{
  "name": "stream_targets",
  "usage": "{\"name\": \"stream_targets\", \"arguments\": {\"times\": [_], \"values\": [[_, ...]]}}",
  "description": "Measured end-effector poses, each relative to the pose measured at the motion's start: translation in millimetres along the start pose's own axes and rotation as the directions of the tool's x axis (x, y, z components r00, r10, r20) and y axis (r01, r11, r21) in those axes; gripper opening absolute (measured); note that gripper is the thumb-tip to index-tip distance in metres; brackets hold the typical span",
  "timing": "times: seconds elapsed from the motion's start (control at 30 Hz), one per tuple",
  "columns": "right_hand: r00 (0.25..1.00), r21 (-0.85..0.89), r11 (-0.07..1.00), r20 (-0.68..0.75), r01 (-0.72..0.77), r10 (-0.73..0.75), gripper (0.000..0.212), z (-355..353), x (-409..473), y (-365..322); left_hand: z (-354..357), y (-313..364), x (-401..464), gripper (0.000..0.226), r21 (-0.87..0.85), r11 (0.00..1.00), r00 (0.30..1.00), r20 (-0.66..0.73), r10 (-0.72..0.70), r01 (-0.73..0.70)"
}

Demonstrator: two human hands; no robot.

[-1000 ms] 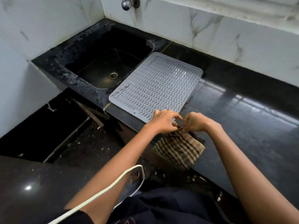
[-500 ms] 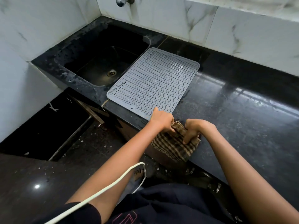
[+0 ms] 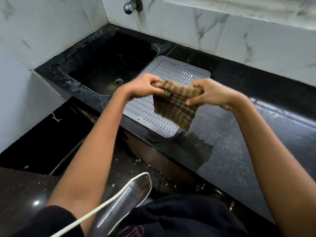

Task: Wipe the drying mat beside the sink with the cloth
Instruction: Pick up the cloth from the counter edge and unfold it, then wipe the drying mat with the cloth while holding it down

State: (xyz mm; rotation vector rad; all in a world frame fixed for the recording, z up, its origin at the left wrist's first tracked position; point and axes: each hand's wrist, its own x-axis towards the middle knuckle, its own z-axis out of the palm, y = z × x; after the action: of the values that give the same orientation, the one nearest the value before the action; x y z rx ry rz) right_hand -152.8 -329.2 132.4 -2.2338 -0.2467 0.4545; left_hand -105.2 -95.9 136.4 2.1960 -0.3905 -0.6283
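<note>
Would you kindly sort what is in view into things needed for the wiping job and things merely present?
Needed:
cloth, held in both hands
left hand
right hand
drying mat

Merely present:
sink
tap
countertop
white cord

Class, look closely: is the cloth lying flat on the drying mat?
No: both hands hold the cloth up above the drying mat.

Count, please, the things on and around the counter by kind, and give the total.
Cloth, checked brown, held up by left hand and right hand: 1
Drying mat, grey: 1
Sink, black: 1
Tap, metal: 1
Total: 4
</note>
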Motion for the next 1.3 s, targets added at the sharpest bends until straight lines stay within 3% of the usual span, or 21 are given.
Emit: {"name": "stream_targets", "arguments": {"times": [0.1, 0.17, 0.23, 0.3, 0.37, 0.47, 0.53, 0.6, 0.67, 0.77, 0.83, 0.9, 1.0, 1.03, 1.1, 1.17, 1.23, 1.3], "values": [[0.964, 0.082, 0.993, -0.258, 0.091, -0.067, 0.021, -8, 19, -17, -20, 2, 8, 0.031, -0.064, 0.988, 0.966, -0.230, 0.121, -0.139], [0.937, 0.066, 0.993, -0.341, 0.100, -0.072, 0.022, -1, 36, -20, -22, -10, 18, 0.028, -0.008, 0.987, 0.921, -0.361, 0.147, -0.161], [0.930, -0.029, 0.998, -0.363, 0.055, -0.061, 0.018, 18, 53, -13, -15, -32, 29, 0.021, 0.080, 0.991, 0.908, -0.396, 0.134, -0.111], [0.967, -0.134, 0.991, -0.254, -0.011, -0.024, 0.018, 45, 69, 6, -4, -69, 43, 0.013, 0.212, 0.977, 0.956, -0.291, 0.040, 0.023], [0.996, -0.268, 0.959, -0.045, -0.089, 0.080, 0.014, 68, 77, 26, 11, -103, 50, 0.021, 0.331, 0.935, 0.991, -0.096, -0.097, 0.124], [0.975, -0.190, 0.959, 0.019, -0.212, 0.220, 0.014, 66, 98, 42, 2, -125, 68, 0.013, 0.207, 0.968, 0.987, 0.038, -0.153, 0.142], [0.961, -0.053, 0.961, -0.066, -0.271, 0.267, 0.016, 55, 113, 45, -15, -120, 86, 0.016, 0.142, 0.983, 0.990, 0.063, -0.123, 0.113], [0.895, 0.156, 0.936, -0.279, -0.316, 0.349, 0.022, 48, 126, 47, -31, -112, 111, 0.016, 0.139, 0.988, 0.998, -0.020, -0.060, 0.062], [0.789, 0.227, 0.916, -0.464, -0.332, 0.402, 0.037, 51, 135, 48, -33, -105, 133, 0.039, 0.356, 0.934, 0.990, -0.137, 0.026, 0.024], [0.774, 0.074, 0.907, -0.494, -0.415, 0.395, 0.049, 75, 145, 53, -11, -102, 146, 0.066, 0.548, 0.827, 0.969, -0.112, 0.220, -0.125], [0.774, -0.143, 0.843, -0.498, -0.518, 0.391, 0.042, 97, 148, 56, 17, -110, 143, 0.069, 0.597, 0.762, 0.962, 0.065, 0.266, -0.251], [0.740, -0.214, 0.792, -0.551, -0.572, 0.386, 0.038, 109, 152, 59, 41, -125, 136, 0.080, 0.652, 0.693, 0.949, 0.163, 0.270, -0.309], [0.753, -0.012, 0.882, -0.526, -0.471, 0.395, 0.036, 100, 152, 66, 47, -133, 138, 0.068, 0.610, 0.725, 0.922, 0.022, 0.388, -0.320], [0.750, 0.149, 0.902, -0.510, -0.405, 0.421, 0.037, 95, 150, 67, 44, -131, 141, 0.059, 0.586, 0.741, 0.906, -0.027, 0.422, -0.327], [0.682, 0.500, 0.831, -0.522, -0.244, 0.513, 0.035, 89, 145, 61, 37, -121, 143, 0.041, 0.476, 0.818, 0.893, -0.131, 0.430, -0.323], [0.557, 0.694, 0.715, -0.561, -0.089, 0.613, 0.027, 89, 142, 51, 31, -107, 143, 0.031, 0.314, 0.914, 0.914, -0.229, 0.336, -0.257], [0.469, 0.758, 0.651, -0.588, 0.034, 0.660, 0.020, 91, 144, 40, 27, -91, 144, 0.029, 0.106, 0.983, 0.936, -0.305, 0.173, -0.147], [0.479, 0.742, 0.666, -0.614, 0.078, 0.628, 0.021, 96, 149, 28, 26, -73, 141, 0.032, -0.092, 0.992, 0.948, -0.315, 0.052, -0.085]]}}
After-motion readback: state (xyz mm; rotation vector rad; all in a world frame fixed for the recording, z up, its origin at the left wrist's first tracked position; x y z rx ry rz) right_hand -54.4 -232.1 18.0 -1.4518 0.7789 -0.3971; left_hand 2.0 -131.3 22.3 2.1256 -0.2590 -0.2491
